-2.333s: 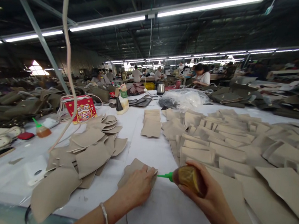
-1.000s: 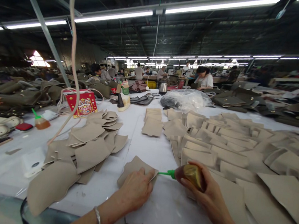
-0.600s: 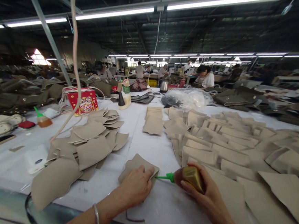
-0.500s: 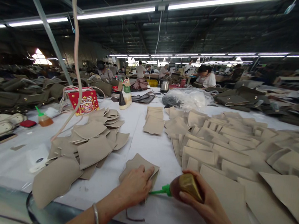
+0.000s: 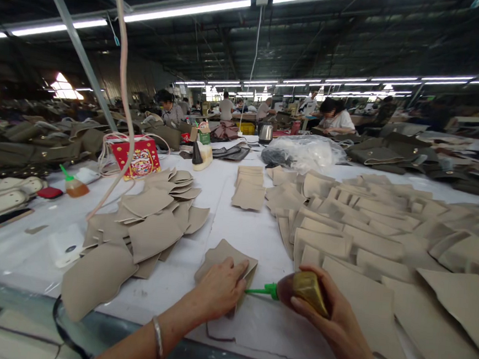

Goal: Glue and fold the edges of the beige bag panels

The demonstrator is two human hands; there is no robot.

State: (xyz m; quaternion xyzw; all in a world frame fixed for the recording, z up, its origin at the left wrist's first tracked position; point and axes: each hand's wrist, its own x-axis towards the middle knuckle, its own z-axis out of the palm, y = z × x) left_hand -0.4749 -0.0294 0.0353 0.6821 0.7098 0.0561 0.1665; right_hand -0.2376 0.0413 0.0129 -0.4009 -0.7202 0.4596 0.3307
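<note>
In the middle of the front table lies a beige leather-like piece [image 5: 226, 254], with a second layer showing at its right side. My left hand [image 5: 221, 286] is closed over its near part, fingers bent and pressed on it; the thumb is mostly hidden. A squeeze bottle [image 5: 307, 290] of amber-brown liquid lies tilted sideways in my right hand [image 5: 332, 308], fingers wrapped round its body. Its thin green nozzle [image 5: 260, 289] points left, the tip at the piece's right edge beside my left fingers. Whether liquid is coming out cannot be seen.
Loose beige pieces [image 5: 156, 231] are heaped at left, with many overlapping rows [image 5: 355, 238] at right. A small stack [image 5: 249, 194] stands ahead. Further off are a red box [image 5: 137, 157], another green-tipped bottle [image 5: 75, 187] and plastic wrap [image 5: 308, 152]. A cord [image 5: 123, 82] hangs at left.
The view has shifted slightly. Both hands keep their grip, and the bottle's nozzle stays at the piece's right edge, a little higher along it.
</note>
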